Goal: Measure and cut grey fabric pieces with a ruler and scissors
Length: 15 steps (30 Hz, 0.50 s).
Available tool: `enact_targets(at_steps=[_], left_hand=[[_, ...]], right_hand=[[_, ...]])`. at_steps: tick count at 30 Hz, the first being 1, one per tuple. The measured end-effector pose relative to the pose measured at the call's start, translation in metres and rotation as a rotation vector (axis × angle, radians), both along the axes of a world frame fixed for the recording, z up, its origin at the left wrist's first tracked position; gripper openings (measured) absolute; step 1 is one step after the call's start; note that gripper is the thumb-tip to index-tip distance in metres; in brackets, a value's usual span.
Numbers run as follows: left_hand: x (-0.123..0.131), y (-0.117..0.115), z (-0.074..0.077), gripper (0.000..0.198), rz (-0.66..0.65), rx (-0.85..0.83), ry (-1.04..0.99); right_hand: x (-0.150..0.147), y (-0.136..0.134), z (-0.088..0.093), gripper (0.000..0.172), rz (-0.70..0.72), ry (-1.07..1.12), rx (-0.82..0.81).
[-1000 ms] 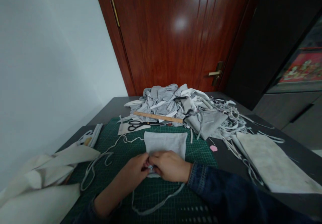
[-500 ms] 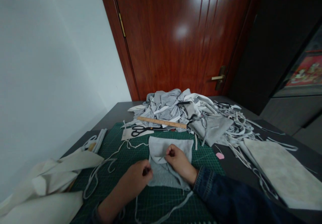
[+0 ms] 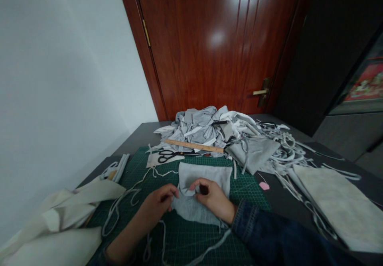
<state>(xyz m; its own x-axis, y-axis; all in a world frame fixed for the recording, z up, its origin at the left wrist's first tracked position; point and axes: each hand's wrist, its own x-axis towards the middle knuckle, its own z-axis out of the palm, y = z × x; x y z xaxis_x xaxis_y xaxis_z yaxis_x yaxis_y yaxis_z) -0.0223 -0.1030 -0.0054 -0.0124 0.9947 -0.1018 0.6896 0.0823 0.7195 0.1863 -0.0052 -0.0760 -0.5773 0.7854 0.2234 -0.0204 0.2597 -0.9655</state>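
Note:
A light grey piece of cloth point(image 3: 209, 172) lies on the green cutting mat point(image 3: 140, 186) with its near part folded up in the middle. My left hand point(image 3: 158, 204) pinches the cloth's left edge, which is drawn out toward it. Over the middle of the cloth, my right hand point(image 3: 217, 200) has its thumb and forefinger curled around a raised fold. A grey cloth strip point(image 3: 206, 253) trails from the cloth's near right corner. Thin cord point(image 3: 163, 174) runs leftward from its left side.
Behind the cloth lie black-handled scissors point(image 3: 167, 155) and a wooden ruler point(image 3: 194, 145) by a heap of grey fabric scraps point(image 3: 197, 122). Cream fabric point(image 3: 68, 218) is at the left. A cream fabric-like slab point(image 3: 338, 202) and a pink tag point(image 3: 264, 186) are at the right.
My left hand has moved up to the cloth's left edge and taken hold of it. My right hand has shifted slightly left and lower along the fold, with its thumb and forefinger wider apart.

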Motion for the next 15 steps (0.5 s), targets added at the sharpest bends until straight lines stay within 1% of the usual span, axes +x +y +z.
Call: enact_targets(at_steps=[2,4,5,11,15], left_hand=[[0.006,0.003,0.000,0.025,0.008,0.030,-0.017],[0.015,0.005,-0.001,0.026,0.040,0.050,-0.041],[0.020,0.006,-0.002,0.026,0.061,0.052,-0.062],[0.048,0.009,-0.007,0.027,0.145,0.061,-0.188],[0.058,0.015,-0.008,0.032,0.188,0.095,-0.226]], right_hand=[[-0.002,0.002,-0.002,0.029,-0.019,0.052,-0.039],[-0.003,0.004,-0.004,0.016,-0.037,0.109,-0.093],[-0.004,0.005,-0.004,0.014,-0.042,0.124,-0.111],[-0.005,0.008,-0.001,0.040,-0.078,0.141,-0.129],[-0.005,0.006,0.003,0.049,-0.082,0.151,-0.136]])
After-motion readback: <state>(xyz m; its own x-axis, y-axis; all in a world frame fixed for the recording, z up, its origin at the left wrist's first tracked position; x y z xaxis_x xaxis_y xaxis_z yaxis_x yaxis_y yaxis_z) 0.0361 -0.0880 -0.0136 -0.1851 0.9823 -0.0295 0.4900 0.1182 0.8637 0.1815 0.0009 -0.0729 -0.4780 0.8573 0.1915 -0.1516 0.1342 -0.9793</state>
